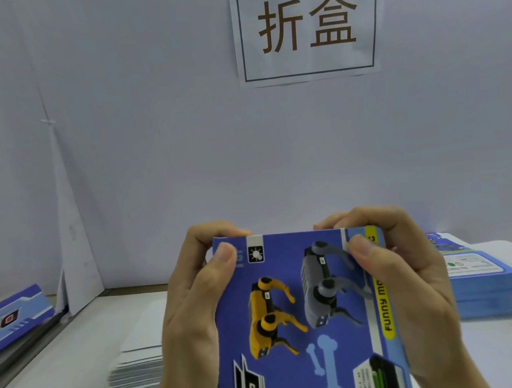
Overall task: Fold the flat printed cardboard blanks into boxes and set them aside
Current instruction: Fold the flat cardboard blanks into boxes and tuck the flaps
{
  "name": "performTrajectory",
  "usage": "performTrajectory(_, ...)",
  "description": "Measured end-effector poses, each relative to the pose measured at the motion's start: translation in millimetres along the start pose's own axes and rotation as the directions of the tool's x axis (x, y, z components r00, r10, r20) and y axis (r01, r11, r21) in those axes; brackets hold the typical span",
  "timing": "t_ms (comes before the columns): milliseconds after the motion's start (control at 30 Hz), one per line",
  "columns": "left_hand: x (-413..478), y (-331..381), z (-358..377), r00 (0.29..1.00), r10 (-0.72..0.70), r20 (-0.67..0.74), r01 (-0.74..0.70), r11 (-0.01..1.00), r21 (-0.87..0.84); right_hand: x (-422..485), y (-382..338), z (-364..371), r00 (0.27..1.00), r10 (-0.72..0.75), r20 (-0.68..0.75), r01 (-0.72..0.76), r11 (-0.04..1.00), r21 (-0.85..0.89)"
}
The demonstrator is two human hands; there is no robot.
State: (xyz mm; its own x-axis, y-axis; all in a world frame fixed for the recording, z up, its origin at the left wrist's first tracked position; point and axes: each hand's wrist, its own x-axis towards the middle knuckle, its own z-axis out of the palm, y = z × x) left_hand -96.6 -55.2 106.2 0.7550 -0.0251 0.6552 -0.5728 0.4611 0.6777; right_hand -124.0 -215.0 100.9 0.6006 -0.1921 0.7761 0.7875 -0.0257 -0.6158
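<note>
The blue printed cardboard box [307, 314] at lower centre has a smooth, coated face with a faint sheen. The white paper sign [311, 63] at upper right is matt, as is the pale paper sheeting [149, 141] behind it, creased at left. The stack of flat cardboard blanks [135, 380] at lower left shows plain white matt backs. The pale worktop [63, 384] looks smooth and matt.
</note>
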Motion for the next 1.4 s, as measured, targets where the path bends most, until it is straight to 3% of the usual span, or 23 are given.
performTrajectory(167, 0, -2, -3, 0.998, -0.062, 0.033, 0.063, 0.997, -0.049, -1, 0, 1, 0.999, 0.037, 0.002, -0.037, 0.999, 0.037)
performTrajectory(467, 1, -2, -6, 0.998, -0.04, 0.047, 0.042, 0.998, -0.055, -1, -2, 1, 0.999, 0.016, 0.05, -0.019, 0.998, 0.061)
performTrajectory(600, 8, -5, -13, 0.995, -0.072, -0.064, 0.071, 0.997, -0.024, 3, 12, 1, 1.0, 0.017, 0.023, -0.016, 1.0, -0.019)
performTrajectory(667, 14, -8, -18, 0.982, -0.047, -0.182, 0.044, 0.999, -0.02, 8, 23, -1, 0.983, 0.162, 0.082, -0.151, 0.981, -0.124)
performTrajectory(733, 19, -12, -27, 0.938, -0.011, -0.345, 0.009, 1.0, -0.006, 8, 30, -9, 0.874, 0.429, 0.228, -0.366, 0.89, -0.272)
performTrajectory(800, 24, -17, -38, 0.886, 0.006, -0.463, 0.008, 1.0, 0.028, 7, 26, -18, 0.679, 0.608, 0.412, -0.541, 0.793, -0.28)
performTrajectory(833, 27, -19, -44, 0.856, -0.002, -0.517, 0.026, 0.999, 0.04, 7, 26, -24, 0.616, 0.608, 0.5, -0.552, 0.787, -0.277)
performTrajectory(900, 30, -26, -55, 0.795, -0.055, -0.605, 0.094, 0.995, 0.033, 9, 20, -31, 0.558, 0.562, 0.61, -0.473, 0.82, -0.323)
performTrajectory(967, 32, -33, -60, 0.784, -0.142, -0.605, 0.196, 0.98, 0.024, 9, 21, -32, 0.594, 0.536, 0.6, -0.41, 0.843, -0.347)
performTrajectory(1000, 31, -36, -62, 0.8, -0.171, -0.576, 0.23, 0.973, 0.031, 10, 24, -30, 0.651, 0.532, 0.541, -0.417, 0.847, -0.33)
performTrajectory(1067, 39, -41, -55, 0.872, -0.209, -0.443, 0.269, 0.96, 0.076, 13, 31, -25, 0.796, 0.538, 0.279, -0.475, 0.839, -0.263)
performTrajectory(1133, 46, -43, -41, 0.94, -0.274, -0.204, 0.321, 0.913, 0.253, 14, 38, -23, 0.835, 0.55, -0.024, -0.544, 0.817, -0.192)
performTrajectory(1167, 45, -43, -36, 0.952, -0.295, -0.081, 0.304, 0.882, 0.359, 14, 42, -23, 0.826, 0.555, -0.094, -0.563, 0.813, -0.15)
performTrajectory(1267, 29, -45, -29, 0.946, -0.286, 0.151, 0.178, 0.849, 0.497, 13, 45, -22, 0.829, 0.556, -0.058, -0.559, 0.822, -0.111)
performTrajectory(1400, 19, -42, -34, 0.986, -0.166, -0.024, 0.155, 0.845, 0.512, 14, 43, -20, 0.872, 0.484, -0.067, -0.488, 0.871, -0.055)
